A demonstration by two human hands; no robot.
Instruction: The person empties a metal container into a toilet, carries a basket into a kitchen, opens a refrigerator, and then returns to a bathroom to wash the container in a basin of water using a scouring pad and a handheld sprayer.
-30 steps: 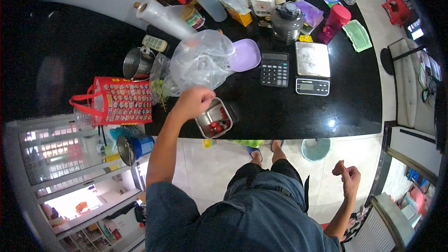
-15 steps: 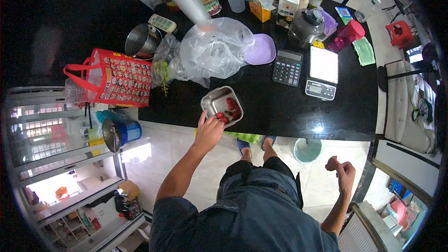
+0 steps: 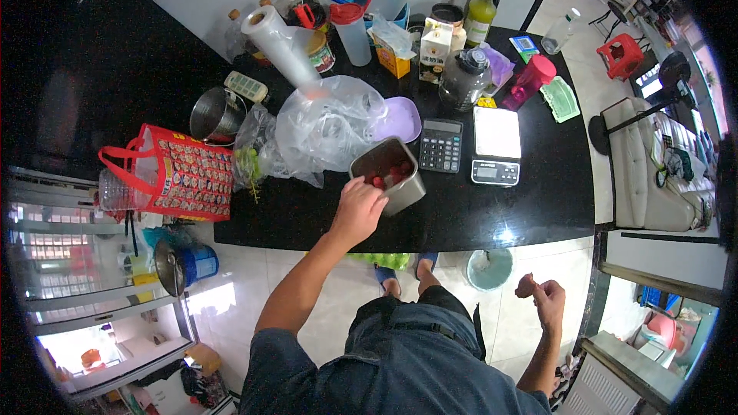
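My left hand (image 3: 359, 211) grips the near left rim of a square stainless-steel container (image 3: 406, 195). The container is tilted, its outer side wall showing, and appears lifted off the black counter. Inside it lie several small red fruits (image 3: 394, 174), whose kind I cannot make out. Off to the right, past the counter's front edge, my right hand (image 3: 550, 303) is closed on a small reddish-brown piece (image 3: 526, 286), held between thumb and fingers over the floor. A black calculator (image 3: 441, 146) and a kitchen scale (image 3: 496, 142) with a white plate lie right of the container.
Behind the container are a clear plastic bag (image 3: 327, 124), a purple bowl (image 3: 401, 119) and a roll of bags (image 3: 280, 50). A red shopping bag (image 3: 192, 177) and a metal pot (image 3: 217, 115) stand left. Bottles and a carton (image 3: 435, 50) line the back; a pale bucket (image 3: 490, 269) sits on the floor.
My left hand has tipped the steel container and moved it right, toward the calculator. My right hand keeps its hold on the reddish-brown piece. The whole view has shifted.
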